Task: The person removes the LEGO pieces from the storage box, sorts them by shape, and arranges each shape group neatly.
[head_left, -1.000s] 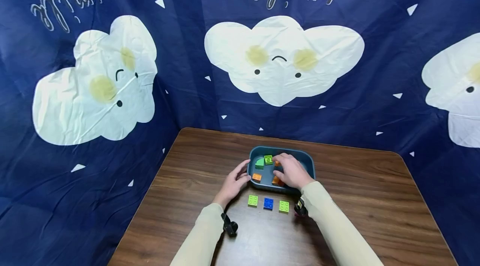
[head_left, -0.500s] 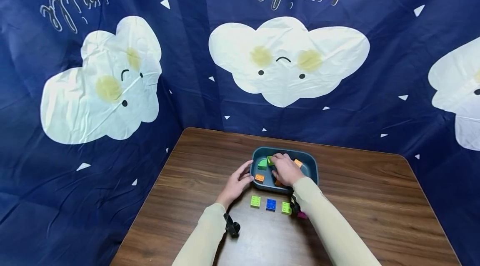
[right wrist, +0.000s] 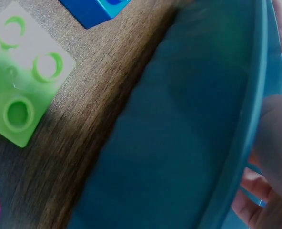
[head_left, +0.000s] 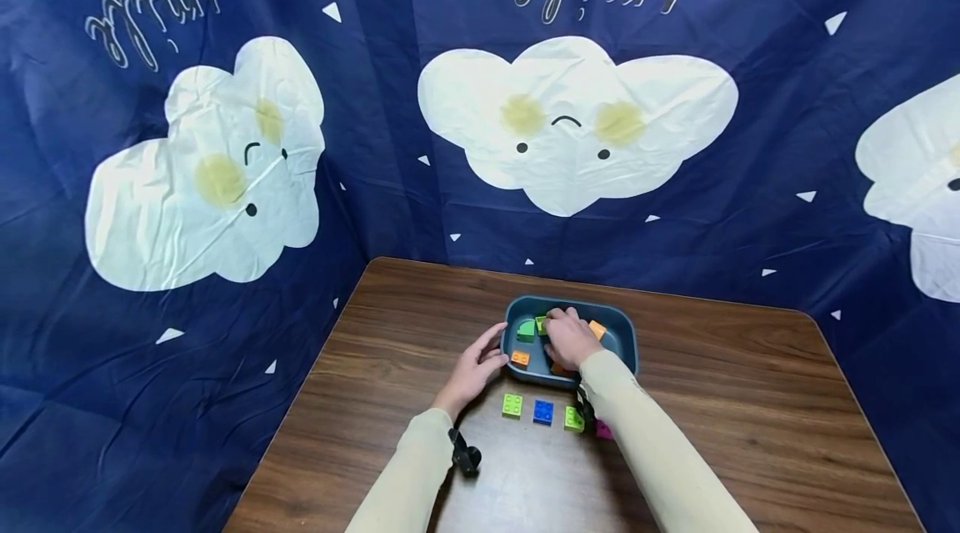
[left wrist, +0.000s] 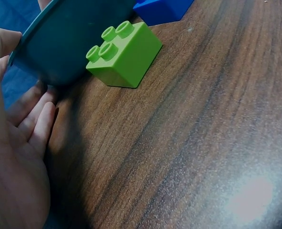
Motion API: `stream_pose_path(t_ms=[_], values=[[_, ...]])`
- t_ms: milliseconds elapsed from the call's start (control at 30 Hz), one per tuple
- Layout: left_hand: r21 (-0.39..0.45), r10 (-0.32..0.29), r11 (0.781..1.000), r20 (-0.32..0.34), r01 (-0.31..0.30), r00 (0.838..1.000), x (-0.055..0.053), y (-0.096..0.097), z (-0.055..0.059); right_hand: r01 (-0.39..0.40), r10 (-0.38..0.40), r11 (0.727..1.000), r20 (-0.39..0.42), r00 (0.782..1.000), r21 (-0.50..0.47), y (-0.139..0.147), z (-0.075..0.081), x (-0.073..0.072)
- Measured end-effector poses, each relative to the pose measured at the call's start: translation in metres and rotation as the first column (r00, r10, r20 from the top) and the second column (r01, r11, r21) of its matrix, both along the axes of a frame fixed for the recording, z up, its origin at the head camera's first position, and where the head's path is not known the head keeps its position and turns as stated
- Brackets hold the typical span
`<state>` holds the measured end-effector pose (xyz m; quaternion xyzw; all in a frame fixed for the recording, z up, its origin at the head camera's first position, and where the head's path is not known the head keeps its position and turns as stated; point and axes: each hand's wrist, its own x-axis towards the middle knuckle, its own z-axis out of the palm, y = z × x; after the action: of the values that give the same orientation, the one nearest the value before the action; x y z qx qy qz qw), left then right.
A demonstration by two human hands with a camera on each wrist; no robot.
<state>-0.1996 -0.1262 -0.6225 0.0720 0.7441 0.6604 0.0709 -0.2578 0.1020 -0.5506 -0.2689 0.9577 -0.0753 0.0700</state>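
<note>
A dark teal bin (head_left: 512, 308) holds several toy building bricks. My left hand (head_left: 468, 370) rests against its left side; in the left wrist view the thumb (left wrist: 5, 40) is at the rim and the other fingers lie low along the wall. My right hand (head_left: 570, 339) reaches down inside, fingers bent beside a lime green brick (head_left: 541, 325). Whether it grips a brick I cannot tell, as the hand and the bin wall hide its fingertips. Also in the bin are a green curved brick (head_left: 526, 331), an orange brick (head_left: 520, 359) at front left and another orange brick (head_left: 597, 329) at right.
In front of the bin a row of bricks stands on the wooden table (head_left: 375, 333): a lime brick (head_left: 512, 405), a blue brick (head_left: 543, 411), a second lime brick (head_left: 573, 419) and a magenta brick (head_left: 603, 429) partly under the right sleeve. A blue cloth (head_left: 480, 241) hangs behind.
My right hand has shifted left inside the bin, closer to the lime brick, uncovering the orange brick at right. My left hand stays at the bin's side. The head view has shifted slightly.
</note>
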Motion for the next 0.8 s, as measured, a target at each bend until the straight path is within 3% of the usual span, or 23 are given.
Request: stream_pose_path(t_ms=[500,800], values=[[-0.022,0.018,1.000,0.018,-0.017,1.000,-0.0008,-0.0006,-0.0012,-0.025,0.021,0.999,-0.111,0.994,-0.033,-0.0010,-0.0092,-0.0009],[-0.009,0.012,1.000,0.020,-0.012,1.000,-0.0003,-0.0006,-0.0001,-0.005,0.005,1.000,-0.135,0.991,0.006,-0.0035,-0.0100,0.0012]])
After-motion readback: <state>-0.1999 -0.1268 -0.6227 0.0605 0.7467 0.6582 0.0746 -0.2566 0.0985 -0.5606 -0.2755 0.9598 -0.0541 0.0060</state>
